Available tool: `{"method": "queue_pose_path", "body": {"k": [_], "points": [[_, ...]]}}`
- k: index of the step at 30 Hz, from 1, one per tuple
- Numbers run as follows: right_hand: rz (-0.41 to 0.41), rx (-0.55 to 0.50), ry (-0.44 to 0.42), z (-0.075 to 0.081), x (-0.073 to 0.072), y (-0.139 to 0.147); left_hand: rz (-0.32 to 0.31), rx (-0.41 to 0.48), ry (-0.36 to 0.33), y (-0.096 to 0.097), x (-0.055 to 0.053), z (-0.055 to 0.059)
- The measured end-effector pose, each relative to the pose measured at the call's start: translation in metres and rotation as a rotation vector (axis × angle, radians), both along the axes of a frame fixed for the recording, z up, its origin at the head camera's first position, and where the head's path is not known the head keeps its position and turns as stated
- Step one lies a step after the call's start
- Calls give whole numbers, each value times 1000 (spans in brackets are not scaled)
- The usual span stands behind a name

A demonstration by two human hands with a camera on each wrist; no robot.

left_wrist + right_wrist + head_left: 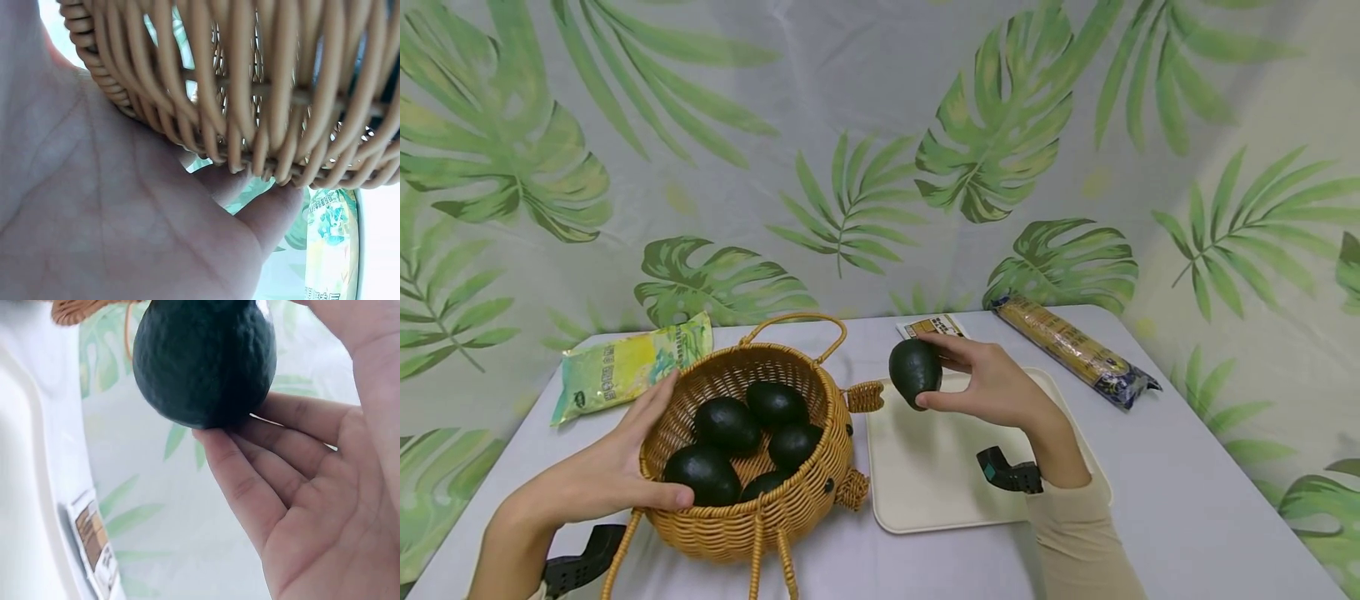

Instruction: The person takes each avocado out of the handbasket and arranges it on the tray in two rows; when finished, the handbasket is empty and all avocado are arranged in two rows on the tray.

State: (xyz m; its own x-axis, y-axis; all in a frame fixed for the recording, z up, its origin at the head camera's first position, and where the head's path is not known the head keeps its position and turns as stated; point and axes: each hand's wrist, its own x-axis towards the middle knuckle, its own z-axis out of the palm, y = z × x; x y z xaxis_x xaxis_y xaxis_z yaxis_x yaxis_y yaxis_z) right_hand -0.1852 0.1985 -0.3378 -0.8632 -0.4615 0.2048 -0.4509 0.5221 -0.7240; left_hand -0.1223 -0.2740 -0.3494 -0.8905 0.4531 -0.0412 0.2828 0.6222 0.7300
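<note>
My right hand (988, 379) pinches a dark green avocado (915, 371) between thumb and fingers, held up above the left part of a cream tray (940, 492). In the right wrist view, the fingertips press against the rounded end of the avocado (203, 362). My left hand (602, 467) grips the left rim of a round wicker basket (737, 533), the thumb over the near edge. Its palm lies along the woven side (237, 81) in the left wrist view. Several more avocados (726, 425) lie inside the basket, which tilts toward me.
A green and yellow bag (625, 371) lies behind the basket on the left. At the back are a small white-and-brown packet (934, 326), partly hidden by my right hand, and a long golden package (1067, 342) to its right. A leaf-print cloth (880, 150) hangs behind the white table (1180, 500).
</note>
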Motion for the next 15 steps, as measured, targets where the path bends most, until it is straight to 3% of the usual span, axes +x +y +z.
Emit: {"method": "queue_pose_path", "body": {"k": [15], "points": [[-22,72,-83,-29,-18,9,2,0,-4,0,0,0]]}}
